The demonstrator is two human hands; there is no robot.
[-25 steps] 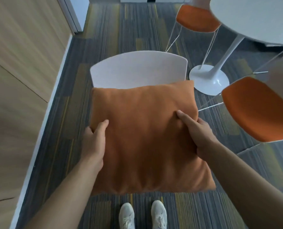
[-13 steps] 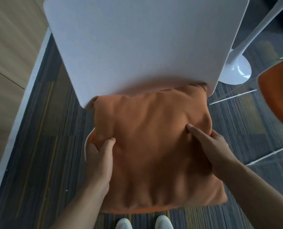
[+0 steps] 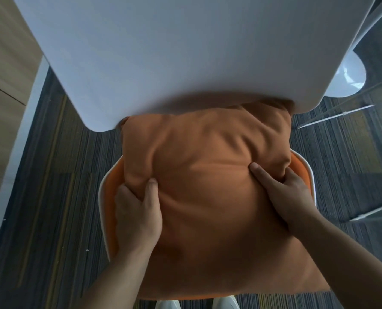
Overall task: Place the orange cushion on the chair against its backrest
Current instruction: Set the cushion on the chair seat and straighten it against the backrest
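The orange cushion fills the middle of the view, lying over the chair's orange seat, whose white rim shows at both sides. Its far edge tucks under the chair's white backrest, which looms across the top. My left hand grips the cushion's left side, thumb on top and fingers curled underneath. My right hand pinches its right side, thumb pressed into the fabric. The cushion's near edge overhangs the front of the seat.
Striped grey carpet surrounds the chair. A wooden wall with a white skirting runs along the left. At the right are a white table base and thin white chair legs. My white shoes show at the bottom.
I have leaned further over the chair, so the backrest now fills the top. The cushion has moved down onto the seat, with its far edge pushed under the backrest. Both hands keep their hold.
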